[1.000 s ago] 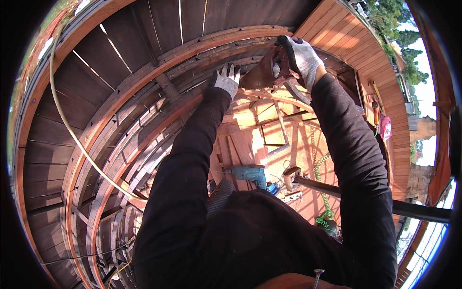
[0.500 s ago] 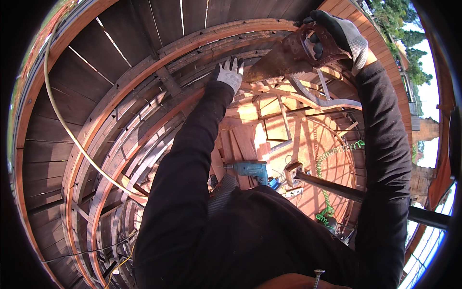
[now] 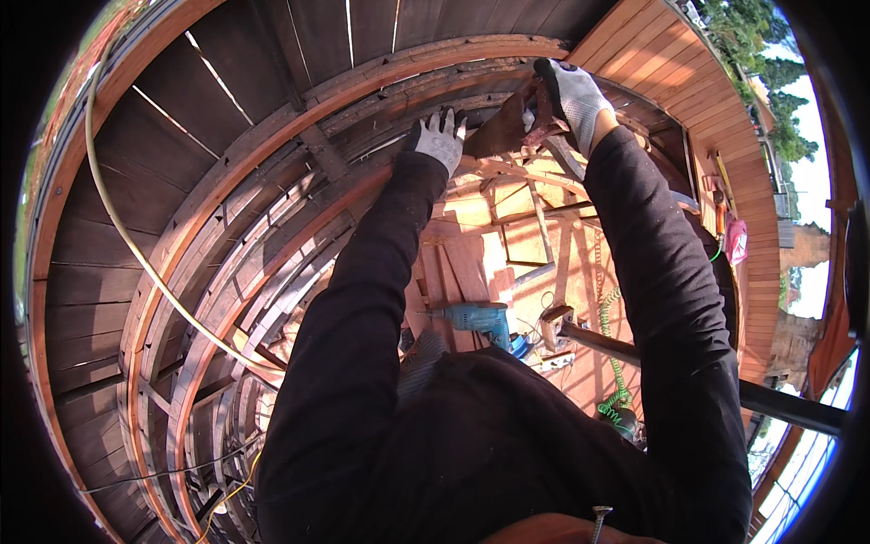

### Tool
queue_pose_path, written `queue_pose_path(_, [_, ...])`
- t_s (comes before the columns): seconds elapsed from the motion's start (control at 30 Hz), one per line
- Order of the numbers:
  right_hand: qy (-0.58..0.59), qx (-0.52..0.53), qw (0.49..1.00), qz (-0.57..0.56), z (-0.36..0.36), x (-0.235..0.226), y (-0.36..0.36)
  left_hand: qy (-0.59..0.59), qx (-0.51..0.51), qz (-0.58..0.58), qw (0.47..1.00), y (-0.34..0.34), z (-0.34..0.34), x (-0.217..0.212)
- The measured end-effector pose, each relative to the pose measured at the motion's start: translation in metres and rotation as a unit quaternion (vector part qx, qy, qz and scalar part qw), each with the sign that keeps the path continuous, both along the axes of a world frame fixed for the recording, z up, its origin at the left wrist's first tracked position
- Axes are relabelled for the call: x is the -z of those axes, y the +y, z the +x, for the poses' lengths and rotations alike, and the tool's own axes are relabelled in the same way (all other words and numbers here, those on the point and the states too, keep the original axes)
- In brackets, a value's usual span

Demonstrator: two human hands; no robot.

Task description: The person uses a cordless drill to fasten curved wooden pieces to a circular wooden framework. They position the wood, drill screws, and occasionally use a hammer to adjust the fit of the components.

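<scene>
A rusty brown handsaw (image 3: 500, 130) is gripped by its handle in my gloved right hand (image 3: 578, 100), at the top of the view. Its blade slants down to the left, toward my other hand; the far end of the blade is hidden. My gloved left hand (image 3: 439, 142) lies with its fingers spread on the curved timbers, close beside the blade. One reddish curved timber (image 3: 362, 189) runs away from it to the lower left. Exactly where the saw's teeth meet the wood cannot be made out.
Curved ribs and dark planking (image 3: 127, 208) surround me on the left. Below lie a teal power drill (image 3: 480, 317), a power strip (image 3: 555, 361) and a green coiled hose (image 3: 618, 399). A pale hose (image 3: 136, 254) hangs at left. Planked decking (image 3: 757, 199) edges the right.
My right hand has moved left and down with the saw, bringing its handle closer to my left hand. The left hand has stayed nearly in place.
</scene>
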State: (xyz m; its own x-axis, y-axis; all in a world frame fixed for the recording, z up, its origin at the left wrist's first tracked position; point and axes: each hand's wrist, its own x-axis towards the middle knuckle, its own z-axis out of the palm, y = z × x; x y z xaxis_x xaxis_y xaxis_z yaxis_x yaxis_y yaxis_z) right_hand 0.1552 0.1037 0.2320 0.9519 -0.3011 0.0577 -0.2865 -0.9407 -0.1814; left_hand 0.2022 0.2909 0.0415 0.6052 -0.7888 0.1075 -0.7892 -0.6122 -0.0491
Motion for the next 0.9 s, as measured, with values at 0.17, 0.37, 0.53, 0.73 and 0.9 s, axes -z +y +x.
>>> queue_pose_path(0.17, [0.073, -0.057, 0.995, 0.031, -0.001, -0.044, 0.03, 0.038, -0.027, 0.003, 0.999, 0.016, 0.012, -0.005])
queue_pose_path(0.37, [-0.07, -0.163, 0.979, -0.104, 0.012, 0.005, 0.018, 0.018, -0.007, 0.0, 1.0, 0.005, 0.0, 0.003])
queue_pose_path(0.53, [-0.047, -0.255, 0.954, -0.153, -0.022, -0.103, 0.037, 0.003, -0.027, -0.005, 1.0, 0.017, 0.01, 0.0])
queue_pose_path(0.73, [-0.049, 0.154, 0.96, 0.227, -0.019, -0.027, 0.039, 0.023, 0.006, 0.033, 0.999, 0.002, -0.008, 0.0])
queue_pose_path(0.9, [0.017, -0.169, 0.979, -0.112, -0.016, -0.128, 0.039, 0.041, -0.037, 0.004, 0.998, 0.019, 0.01, -0.01])
